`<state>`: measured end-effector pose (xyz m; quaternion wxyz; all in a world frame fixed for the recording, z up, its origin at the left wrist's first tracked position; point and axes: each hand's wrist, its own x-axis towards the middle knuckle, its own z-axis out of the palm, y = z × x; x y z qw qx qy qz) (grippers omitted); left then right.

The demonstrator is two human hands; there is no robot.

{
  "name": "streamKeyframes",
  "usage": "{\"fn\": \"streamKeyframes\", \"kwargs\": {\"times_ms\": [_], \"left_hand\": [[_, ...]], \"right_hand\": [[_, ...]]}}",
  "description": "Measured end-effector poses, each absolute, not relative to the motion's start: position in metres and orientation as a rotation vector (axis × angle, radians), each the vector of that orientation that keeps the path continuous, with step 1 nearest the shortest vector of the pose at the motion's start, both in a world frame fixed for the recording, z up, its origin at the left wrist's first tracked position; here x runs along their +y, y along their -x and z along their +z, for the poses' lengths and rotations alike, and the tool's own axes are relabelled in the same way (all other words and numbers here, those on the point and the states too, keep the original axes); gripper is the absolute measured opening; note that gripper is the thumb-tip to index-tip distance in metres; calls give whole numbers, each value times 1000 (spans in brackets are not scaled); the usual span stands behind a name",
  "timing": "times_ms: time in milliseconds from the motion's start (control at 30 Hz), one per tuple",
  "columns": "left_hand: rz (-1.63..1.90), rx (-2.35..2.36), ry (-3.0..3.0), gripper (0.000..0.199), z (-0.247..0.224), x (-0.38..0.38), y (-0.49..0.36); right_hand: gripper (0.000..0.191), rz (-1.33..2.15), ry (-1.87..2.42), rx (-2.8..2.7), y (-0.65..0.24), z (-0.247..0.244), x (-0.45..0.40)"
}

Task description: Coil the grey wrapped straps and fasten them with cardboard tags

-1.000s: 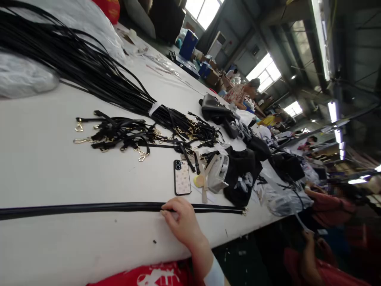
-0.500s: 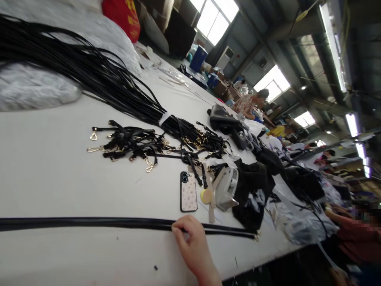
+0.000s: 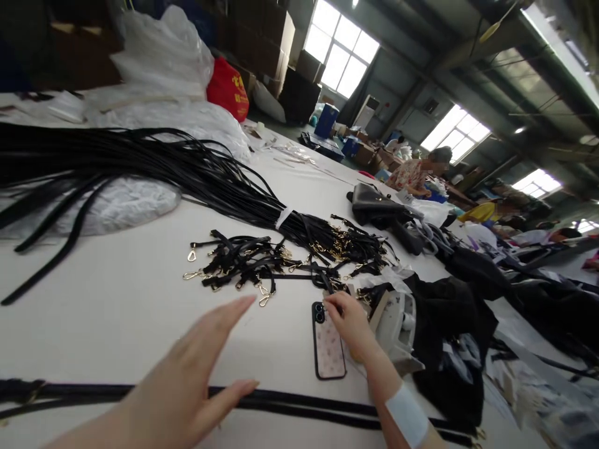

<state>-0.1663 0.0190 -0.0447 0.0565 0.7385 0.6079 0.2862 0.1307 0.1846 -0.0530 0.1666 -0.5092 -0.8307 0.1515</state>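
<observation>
My left hand (image 3: 196, 368) is open above the near side of the white table, fingers stretched out and thumb apart, holding nothing. Below it runs a bundle of long black straps (image 3: 299, 399), partly hidden by the hand. My right hand (image 3: 350, 318) is beside the top of a phone in a patterned case (image 3: 330, 349). Its thumb and fingers are pinched on a short black strap (image 3: 327, 282), whose far end is covered by the hand. Beyond lies a pile of short black straps with gold clasps (image 3: 238, 259).
A large bundle of black straps (image 3: 210, 187), tied with a white band (image 3: 284, 217), stretches across the back. Black bags (image 3: 374, 202), dark fabric (image 3: 444, 349) and a grey-white case (image 3: 395, 324) crowd the right. Behind are plastic wrapping (image 3: 163, 62), a red bag (image 3: 228, 90) and several people.
My right hand has let go of the long straps and moved away from me to the short straps beside the phone. My left hand has come into view. The camera view has shifted.
</observation>
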Motion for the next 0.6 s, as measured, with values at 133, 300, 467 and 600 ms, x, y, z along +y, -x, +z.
{"fn": "streamKeyframes", "kwargs": {"times_ms": [133,300,467,600], "left_hand": [[737,1772,-2466,89,-104,27,142],[567,1740,-2440,87,-128,22,137],[414,1658,-2318,85,-118,26,139],[384,1632,-2190,81,-122,26,139]], "right_hand": [[20,257,1610,-2367,-120,-56,241],[24,130,1676,-2417,-107,-68,271],[31,100,1669,-2495,-98,-90,287],[18,75,1704,-2511,-94,-93,295]]}}
